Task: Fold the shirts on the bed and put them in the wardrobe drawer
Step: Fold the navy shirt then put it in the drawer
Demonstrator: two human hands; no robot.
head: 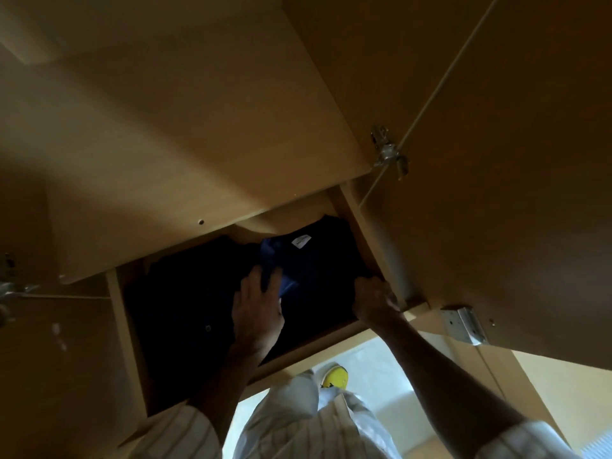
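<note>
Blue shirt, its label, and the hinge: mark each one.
Blue shirt (318,270): head view, on the folded chest.
Label (300,241): head view, on the white neck tag.
Hinge (388,153): head view, on its metal arm.

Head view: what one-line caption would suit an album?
Both hands, left hand and right hand, settle a blue shirt into the open wardrobe drawer.

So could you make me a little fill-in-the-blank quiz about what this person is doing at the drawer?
1. The blue shirt with the white label lies inside the open ____.
2. The left hand rests with spread fingers on the ____ shirt.
3. The right hand is at the drawer's ____ corner, near its side wall.
4. The shoe below the drawer is ____.

Missing words: drawer; blue; right; yellow
</note>
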